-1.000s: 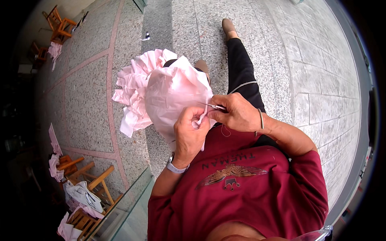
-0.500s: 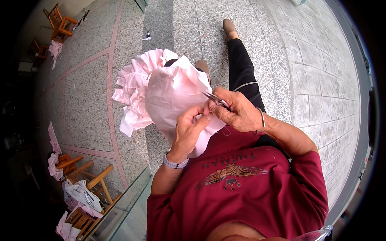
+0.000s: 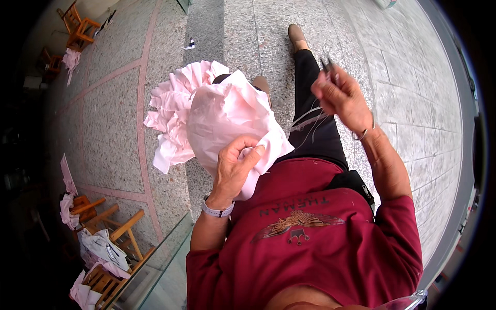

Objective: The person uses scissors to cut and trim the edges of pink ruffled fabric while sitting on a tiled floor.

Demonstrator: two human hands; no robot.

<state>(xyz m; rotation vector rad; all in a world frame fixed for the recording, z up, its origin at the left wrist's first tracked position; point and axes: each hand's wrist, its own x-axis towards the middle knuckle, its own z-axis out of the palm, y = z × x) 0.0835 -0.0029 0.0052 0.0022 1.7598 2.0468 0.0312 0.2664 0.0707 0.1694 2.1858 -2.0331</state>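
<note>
Pink cloth was bunched over the lap and pinched at its edge by the left hand, apparently to steady it, while thread was drawn taut toward one o'clock by the closed right hand.

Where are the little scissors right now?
In the head view, the small scissors are in the raised right hand, right of the pink cloth, above the outstretched black-trousered leg.

**Soft cloth, hard stone**

I see matt pink cloth, soft and crumpled, in my left hand. My right hand grips small dark metal snips trailing fine thread. The floor is speckled, rough-looking stone; the stools are bare wood.
</note>
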